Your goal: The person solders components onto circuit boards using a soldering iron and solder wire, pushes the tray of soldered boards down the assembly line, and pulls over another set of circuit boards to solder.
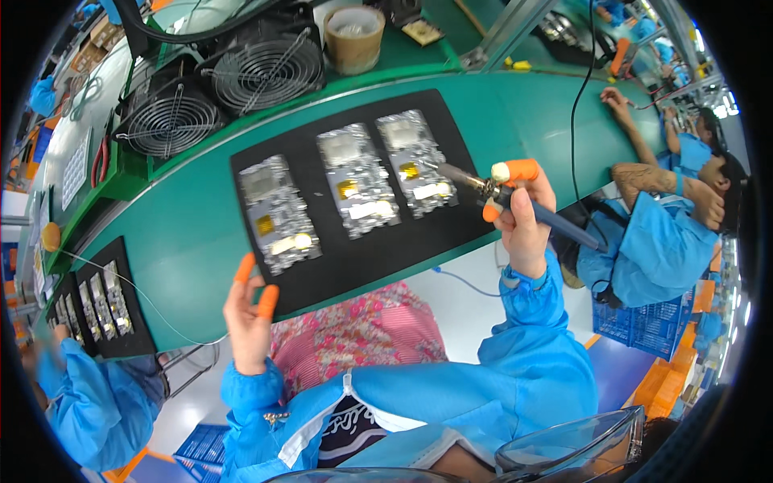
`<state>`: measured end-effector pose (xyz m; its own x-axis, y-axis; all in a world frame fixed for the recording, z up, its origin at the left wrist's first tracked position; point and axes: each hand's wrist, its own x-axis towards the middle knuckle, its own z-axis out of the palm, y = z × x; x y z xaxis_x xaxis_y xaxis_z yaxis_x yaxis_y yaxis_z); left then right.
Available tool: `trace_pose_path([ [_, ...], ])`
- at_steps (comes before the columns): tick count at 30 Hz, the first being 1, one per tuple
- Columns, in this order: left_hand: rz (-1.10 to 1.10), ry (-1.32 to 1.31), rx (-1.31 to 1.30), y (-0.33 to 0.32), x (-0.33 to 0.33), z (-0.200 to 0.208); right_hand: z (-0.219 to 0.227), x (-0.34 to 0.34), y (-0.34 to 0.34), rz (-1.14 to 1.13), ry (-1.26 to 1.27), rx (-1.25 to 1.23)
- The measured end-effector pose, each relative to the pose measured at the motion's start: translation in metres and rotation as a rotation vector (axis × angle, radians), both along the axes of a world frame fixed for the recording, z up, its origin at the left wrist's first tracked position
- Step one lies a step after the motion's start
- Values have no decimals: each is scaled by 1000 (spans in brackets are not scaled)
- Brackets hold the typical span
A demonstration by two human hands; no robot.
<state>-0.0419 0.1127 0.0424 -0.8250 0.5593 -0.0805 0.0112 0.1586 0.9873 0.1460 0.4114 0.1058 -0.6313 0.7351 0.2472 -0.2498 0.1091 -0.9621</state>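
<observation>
Three circuit boards lie on the black mat on my green worktop; my right hand grips the soldering iron at the rightmost board, left hand empty, fingers apart.

A long green workbench curves across the room, two black fans at its far edge, above a pale floor with blue crates.

Right hand clenched, raised; left hand upright, fingers loosely spread
</observation>
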Motion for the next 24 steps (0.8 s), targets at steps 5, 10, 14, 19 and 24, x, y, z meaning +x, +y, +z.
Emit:
trace_pose_path([
  [5, -280, -138, 2, 92, 45, -4, 15, 20, 0, -100, 72, 39],
  [10, -326, 82, 35, 154, 64, -18, 8, 8, -11, -156, 87, 10],
  [14, -595, 179, 69, 192, 61, -28, -15, 17, -8, -464, 125, -65],
  [19, -761, -73, 170, 107, 16, 26, 7, -8, -25, -564, -6, -13],
  [24, -770, -250, 206, -49, -15, 115, 9, -45, -42, -421, 18, -57],
])
